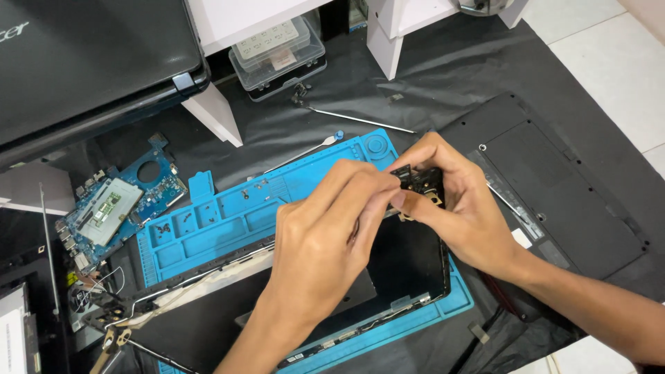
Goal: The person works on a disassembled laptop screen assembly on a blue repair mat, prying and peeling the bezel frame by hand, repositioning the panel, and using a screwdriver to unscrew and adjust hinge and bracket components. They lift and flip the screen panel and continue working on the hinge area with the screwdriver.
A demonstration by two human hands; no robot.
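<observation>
I have both hands over the blue mat [208, 228], which I use as my landmark. My right hand [464, 208] is closed around a small black part [422, 181], above the mat's right half. My left hand [325, 235] meets it there, fingertips [384, 185] pinched on the part's upper left corner.

Judging from how things lie, the teardown looks well advanced. The circuit board [114, 208] is already out, lying just left of the mat. Loose screws [166, 227] sit sorted in the mat's compartments. The screen panel [388, 277] rests across the mat's lower half, with its cables [180, 287] trailing off the mat's lower left edge. A black bottom cover [554, 187] lies right of the mat. What seems left is working on the small part itself.

Room is tight: a metal pry tool [305, 151] lies at the mat's top edge and a screwdriver [360, 121] beyond it. The closed laptop [90, 62] and a clear plastic box [277, 52] crowd the far side. The freest space is right of the mat, over the cover.
</observation>
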